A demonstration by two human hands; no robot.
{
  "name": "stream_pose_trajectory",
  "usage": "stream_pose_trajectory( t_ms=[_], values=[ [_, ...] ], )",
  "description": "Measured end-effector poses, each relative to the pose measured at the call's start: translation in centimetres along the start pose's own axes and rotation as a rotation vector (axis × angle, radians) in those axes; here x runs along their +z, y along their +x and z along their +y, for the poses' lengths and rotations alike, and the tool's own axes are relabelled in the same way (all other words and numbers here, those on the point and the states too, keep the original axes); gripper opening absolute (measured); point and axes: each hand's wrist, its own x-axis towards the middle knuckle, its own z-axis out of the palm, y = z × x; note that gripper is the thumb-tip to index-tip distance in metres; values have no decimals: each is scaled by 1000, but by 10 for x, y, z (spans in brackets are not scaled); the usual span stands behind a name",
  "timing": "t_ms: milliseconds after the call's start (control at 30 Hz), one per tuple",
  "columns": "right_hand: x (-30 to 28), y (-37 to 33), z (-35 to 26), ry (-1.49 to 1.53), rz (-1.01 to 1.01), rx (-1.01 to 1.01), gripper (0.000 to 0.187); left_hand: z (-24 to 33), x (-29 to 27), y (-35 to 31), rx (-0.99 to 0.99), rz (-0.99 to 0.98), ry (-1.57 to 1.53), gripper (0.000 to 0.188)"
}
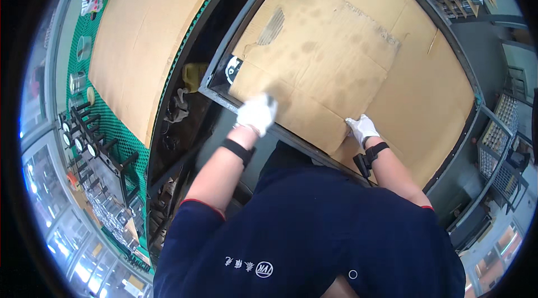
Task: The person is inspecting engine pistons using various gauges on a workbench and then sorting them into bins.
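A stained, worn cardboard sheet [330, 45] lies over a larger cardboard sheet [431, 79] inside a grey metal frame. My right hand [364, 128], in a white glove, is closed on the near right edge of the stained sheet, which looks slightly raised there. My left hand [256, 114], also gloved in white, is at the sheet's near left edge. Motion smears its fingers, and a grey patch beside them cannot be made out. A black strap circles each wrist; the right one carries a small dark device [363, 164].
The metal frame's rim [221, 100] borders the cardboard on my side. Left of a dark gap stands a green-topped bench [140, 158] with a cardboard sheet and a row of dial gauges [91, 149]. Racks of metal parts [499, 124] stand at the right.
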Motion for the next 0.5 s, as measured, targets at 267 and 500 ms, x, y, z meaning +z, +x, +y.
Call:
stream_pose_trajectory(
  t_ms=[267, 500],
  values=[
    [6, 4, -32, -223, -138, -31, 54, -75, -29, 61, -168, 72, 311, 38],
    [-47, -34, -73, -335, -169, 19, 51, -80, -35, 73, -177, 22, 469, 46]
  ],
)
